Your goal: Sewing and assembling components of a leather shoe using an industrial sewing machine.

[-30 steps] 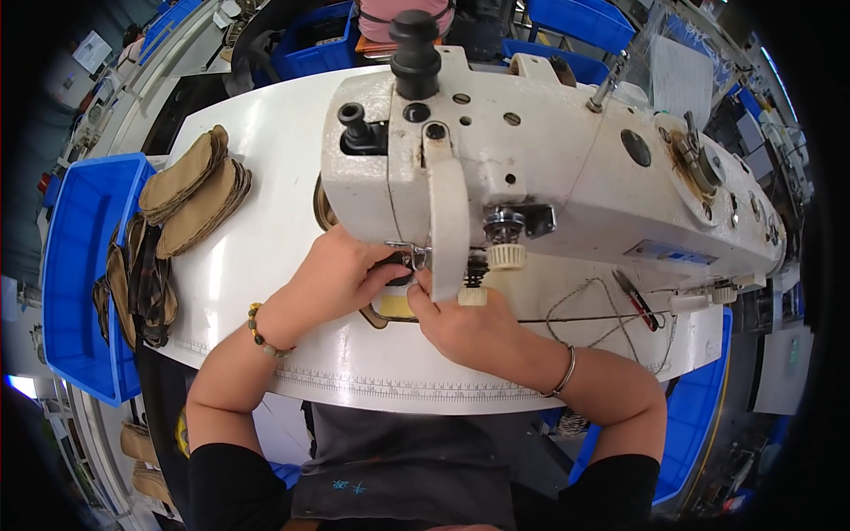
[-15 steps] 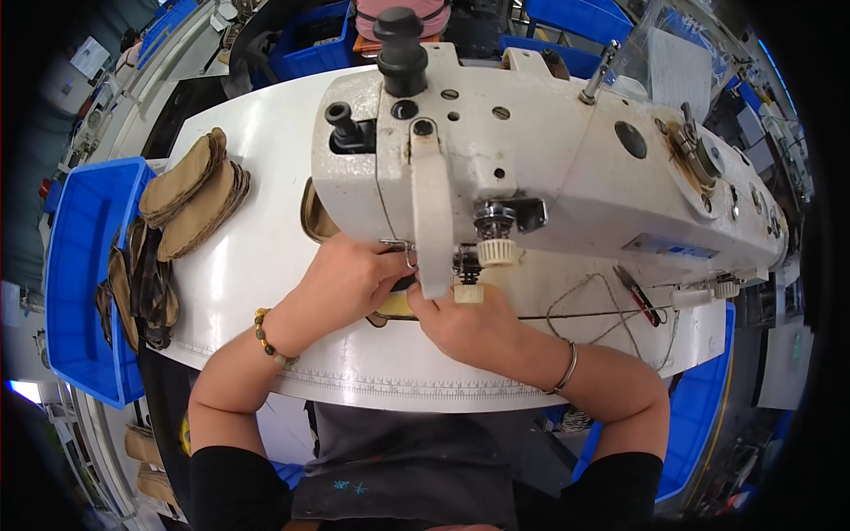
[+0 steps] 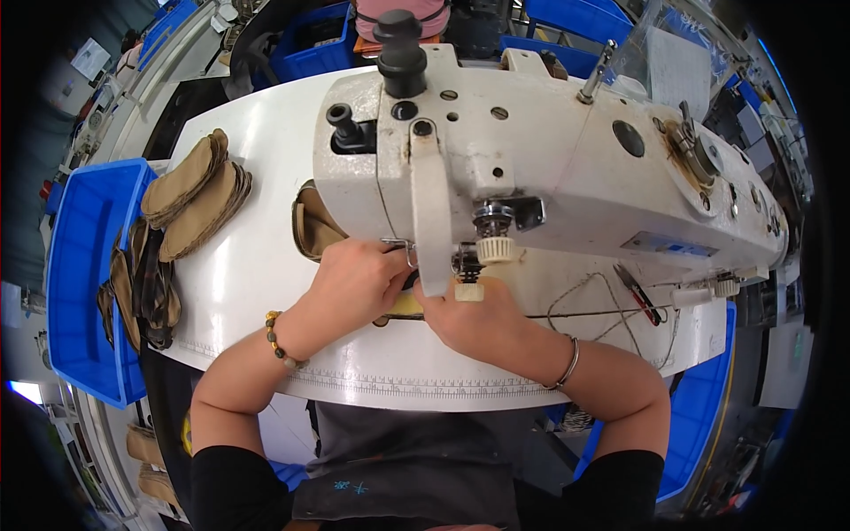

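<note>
A white sewing machine (image 3: pixel 540 159) stands across the table, its head over my hands. Beneath the head lies a tan fabric piece (image 3: pixel 312 223) with a dark bound edge, curved like a shoe part; much of it is hidden. My left hand (image 3: pixel 354 281) is closed with bent fingers on this piece, left of the needle area. Close by on the right, my right hand (image 3: pixel 471 320) is closed at the near edge of the work, its fingertips partly behind the machine's parts. A bit of yellow surface (image 3: pixel 405 305) shows between the hands. The needle itself is hidden.
Stacked tan sole-shaped pieces (image 3: pixel 199 199) lie at the table's left, beside a blue bin (image 3: pixel 93 292) with dark-patterned pieces over its rim. Red-and-black thread snips (image 3: pixel 637 294) and a loose grey cord (image 3: pixel 567 310) lie right. A ruler strip (image 3: pixel 416 388) follows the front edge.
The tan fabric piece has turned and shifted left, so more of it shows beside the machine head. My left hand and wrist have moved slightly right; my right hand has barely shifted.
</note>
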The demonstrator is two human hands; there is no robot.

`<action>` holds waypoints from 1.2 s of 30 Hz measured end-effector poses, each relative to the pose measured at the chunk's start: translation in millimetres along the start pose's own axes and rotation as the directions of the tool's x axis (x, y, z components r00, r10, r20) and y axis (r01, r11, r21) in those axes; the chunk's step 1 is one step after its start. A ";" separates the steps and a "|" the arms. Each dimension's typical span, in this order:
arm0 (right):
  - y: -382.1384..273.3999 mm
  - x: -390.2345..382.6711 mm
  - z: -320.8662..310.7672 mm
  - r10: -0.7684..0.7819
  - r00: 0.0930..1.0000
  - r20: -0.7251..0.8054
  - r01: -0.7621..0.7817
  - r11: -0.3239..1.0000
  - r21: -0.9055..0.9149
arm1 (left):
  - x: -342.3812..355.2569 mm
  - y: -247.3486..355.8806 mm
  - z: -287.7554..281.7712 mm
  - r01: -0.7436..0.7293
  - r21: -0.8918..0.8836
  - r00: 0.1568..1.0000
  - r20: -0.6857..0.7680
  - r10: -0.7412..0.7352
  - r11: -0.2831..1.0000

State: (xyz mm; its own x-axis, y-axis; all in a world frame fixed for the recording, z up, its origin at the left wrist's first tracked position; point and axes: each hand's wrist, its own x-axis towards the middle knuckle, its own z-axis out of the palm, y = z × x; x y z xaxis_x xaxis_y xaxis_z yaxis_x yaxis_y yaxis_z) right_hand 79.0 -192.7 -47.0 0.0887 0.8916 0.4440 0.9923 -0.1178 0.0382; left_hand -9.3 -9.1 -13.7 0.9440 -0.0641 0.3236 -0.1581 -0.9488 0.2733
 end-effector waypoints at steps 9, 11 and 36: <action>3.3 -1.0 4.6 0.049 0.999 -0.007 -0.047 0.978 0.203 | -3.0 -2.9 3.2 0.014 -0.001 1.000 -0.022 -0.014 1.000; 5.8 -1.6 4.9 0.064 0.998 -0.002 -0.062 0.977 0.202 | -2.3 0.6 -5.7 0.057 -0.034 0.998 0.034 -0.056 0.998; 12.4 5.9 19.3 0.137 0.974 -0.179 -0.078 0.950 0.301 | -3.0 -7.6 -12.4 -0.189 0.110 0.982 -0.006 0.191 0.976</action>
State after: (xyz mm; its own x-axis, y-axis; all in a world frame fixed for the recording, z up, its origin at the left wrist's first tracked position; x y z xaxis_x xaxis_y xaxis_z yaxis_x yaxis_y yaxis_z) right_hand 93.5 -180.4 -61.2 0.2068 0.7743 0.5980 0.9621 -0.0499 -0.2681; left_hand -14.5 2.2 -5.5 0.8948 -0.2424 0.3748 -0.3012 -0.9476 0.1062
